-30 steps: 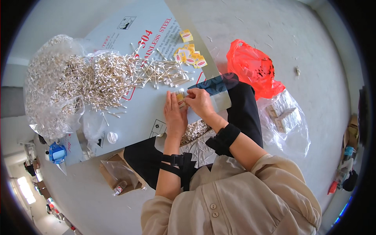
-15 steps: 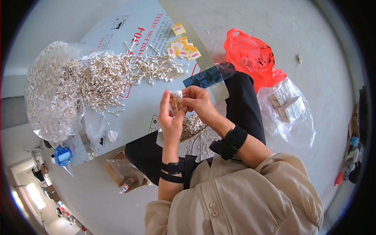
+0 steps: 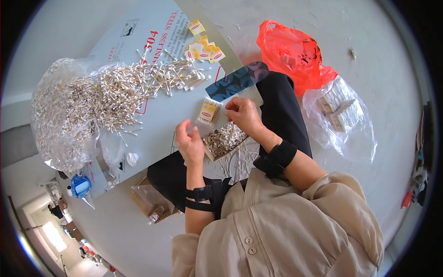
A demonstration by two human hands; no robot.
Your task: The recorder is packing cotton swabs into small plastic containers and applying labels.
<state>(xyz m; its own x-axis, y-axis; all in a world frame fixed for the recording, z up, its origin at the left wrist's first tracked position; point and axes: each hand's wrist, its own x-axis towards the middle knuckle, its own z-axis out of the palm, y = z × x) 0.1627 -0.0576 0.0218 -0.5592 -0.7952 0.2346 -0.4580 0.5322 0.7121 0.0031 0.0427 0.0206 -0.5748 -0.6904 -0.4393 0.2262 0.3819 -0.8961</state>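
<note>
A bundle of cotton swabs (image 3: 209,111) with a yellow label rests near the table's edge, between my two hands. My left hand (image 3: 189,144) is open just below and left of it, fingers apart and slightly blurred. To the right of the bundle, my right hand (image 3: 244,114) has its fingers pinched together; a faint see-through film shows by the fingertips, and what they hold is unclear. Directly below the bundle, an open cardboard box (image 3: 224,141) full of loose swabs sits at my lap. Several yellow labels (image 3: 205,50) lie at the table's far side.
A big heap of loose swabs (image 3: 115,94) spills from a clear bag (image 3: 48,124) on the left of the table (image 3: 159,131). A red plastic bag (image 3: 288,55) and a clear bag of packed bundles (image 3: 341,122) are on the right. A blue container (image 3: 80,186) stands lower left.
The labelled swab bundle, held upright in both hands before, now lies on the table. My hands have moved apart, the left one opening. The view has shifted slightly.
</note>
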